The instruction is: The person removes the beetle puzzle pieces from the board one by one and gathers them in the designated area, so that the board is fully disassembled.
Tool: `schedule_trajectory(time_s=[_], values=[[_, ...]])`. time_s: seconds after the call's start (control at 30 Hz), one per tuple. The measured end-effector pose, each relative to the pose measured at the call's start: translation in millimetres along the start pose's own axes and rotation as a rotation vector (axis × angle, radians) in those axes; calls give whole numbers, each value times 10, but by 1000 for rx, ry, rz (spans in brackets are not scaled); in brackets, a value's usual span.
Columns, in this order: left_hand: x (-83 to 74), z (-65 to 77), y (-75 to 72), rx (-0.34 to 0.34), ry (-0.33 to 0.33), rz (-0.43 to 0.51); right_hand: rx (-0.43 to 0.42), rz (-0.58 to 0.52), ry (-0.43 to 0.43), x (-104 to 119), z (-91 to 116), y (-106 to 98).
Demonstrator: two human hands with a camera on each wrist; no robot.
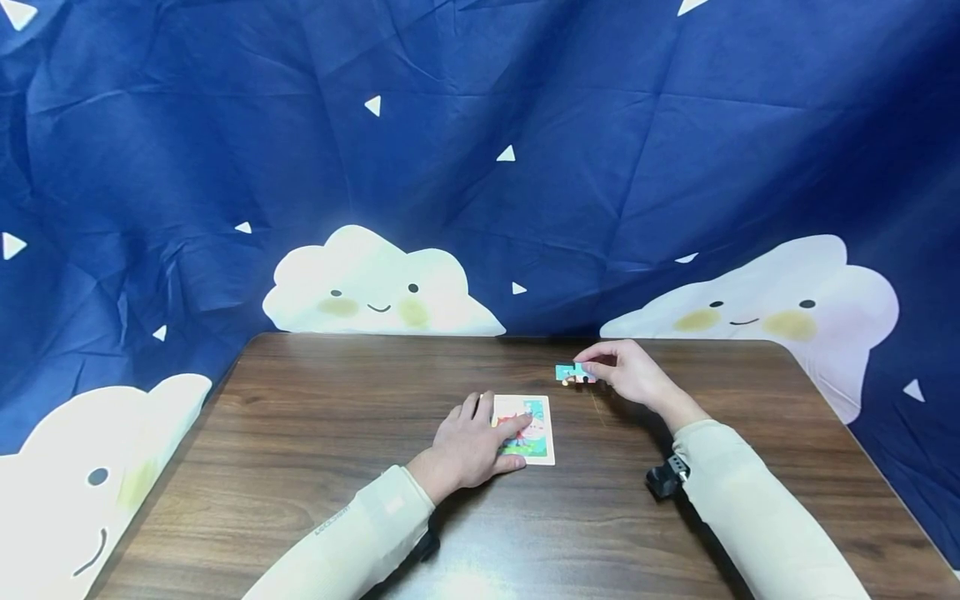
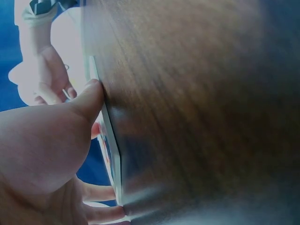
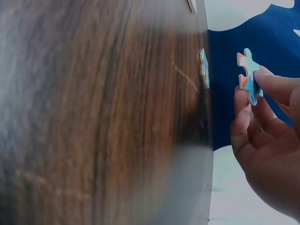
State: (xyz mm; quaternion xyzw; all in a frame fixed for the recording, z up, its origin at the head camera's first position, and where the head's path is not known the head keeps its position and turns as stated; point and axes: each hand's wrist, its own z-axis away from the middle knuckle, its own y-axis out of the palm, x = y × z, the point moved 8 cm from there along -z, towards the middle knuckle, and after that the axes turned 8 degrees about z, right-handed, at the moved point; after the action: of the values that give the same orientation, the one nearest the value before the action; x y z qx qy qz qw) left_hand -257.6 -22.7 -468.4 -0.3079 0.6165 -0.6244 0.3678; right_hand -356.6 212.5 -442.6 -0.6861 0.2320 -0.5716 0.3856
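Note:
My left hand (image 1: 467,443) rests with spread, fairly straight fingers on a small white-bordered picture board (image 1: 551,442). Thumb and index finger lie over its colourful print, and part of the board is hidden under the hand. Farther back on the right, my right hand (image 1: 632,375) pinches a jigsaw puzzle piece (image 3: 250,77) between thumb and fingers. That piece is light blue with some pink and shows knobs and notches; in the right wrist view it is held up off the tabletop. Another jigsaw piece (image 3: 204,69) lies on the table just beyond it.
Both hands work over a dark brown wooden table (image 1: 315,400). Behind its far edge hangs a blue cloth (image 1: 450,167) printed with smiling clouds and white triangles. A small black camera (image 1: 666,478) is strapped at the right wrist.

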Motion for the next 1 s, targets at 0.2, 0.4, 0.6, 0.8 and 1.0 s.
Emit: schedule_trajectory(time_s=[0.2,0.4,0.6,0.8,1.0], values=[[-24,33,-62,23,-10,3,-15,1,24,-125,-29,4],[-22,34,-50,19,-10,6,-42,42,32,-225,-69,21],[-22,35,-37,18,-9,8,-61,69,36,-264,-106,19],[-26,30,-51,34,-14,12,-26,60,55,-276,-134,47],[-17,27,-48,41,-21,21,-24,64,18,-281,-150,60]])
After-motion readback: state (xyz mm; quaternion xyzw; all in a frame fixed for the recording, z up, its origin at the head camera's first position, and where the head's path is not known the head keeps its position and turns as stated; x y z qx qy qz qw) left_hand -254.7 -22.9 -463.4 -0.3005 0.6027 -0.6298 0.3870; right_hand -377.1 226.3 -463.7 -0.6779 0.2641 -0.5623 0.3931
